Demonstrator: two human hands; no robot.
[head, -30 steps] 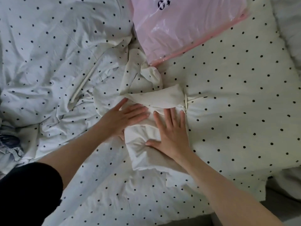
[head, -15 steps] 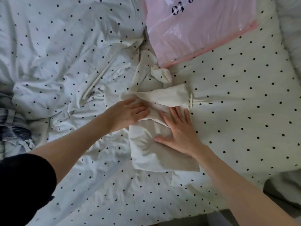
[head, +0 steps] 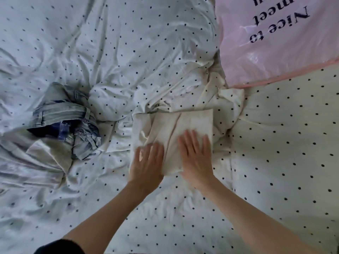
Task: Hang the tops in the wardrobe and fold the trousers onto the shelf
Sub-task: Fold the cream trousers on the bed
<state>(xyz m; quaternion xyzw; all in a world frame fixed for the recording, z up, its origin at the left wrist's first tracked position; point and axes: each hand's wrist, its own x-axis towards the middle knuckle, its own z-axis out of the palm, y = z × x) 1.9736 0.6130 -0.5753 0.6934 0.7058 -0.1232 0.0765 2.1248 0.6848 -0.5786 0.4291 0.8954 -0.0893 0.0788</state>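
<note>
Cream trousers lie folded into a compact rectangle on the dotted duvet in the middle of the head view. My left hand presses flat on the near left part of the fold, fingers straight and blurred by motion. My right hand lies flat on the near right part, fingers spread. To the left, crumpled light-blue jeans sit in a heap on the bedding.
A pink plastic bag with dark lettering lies at the back right. A dotted pillow fills the right side, touching the trousers' right edge. Rumpled duvet folds rise behind and left of the trousers.
The trousers' upper part has been folded down, making a tidier rectangle. Both hands slid toward me onto its near half. The view shifted, bringing the jeans into sight.
</note>
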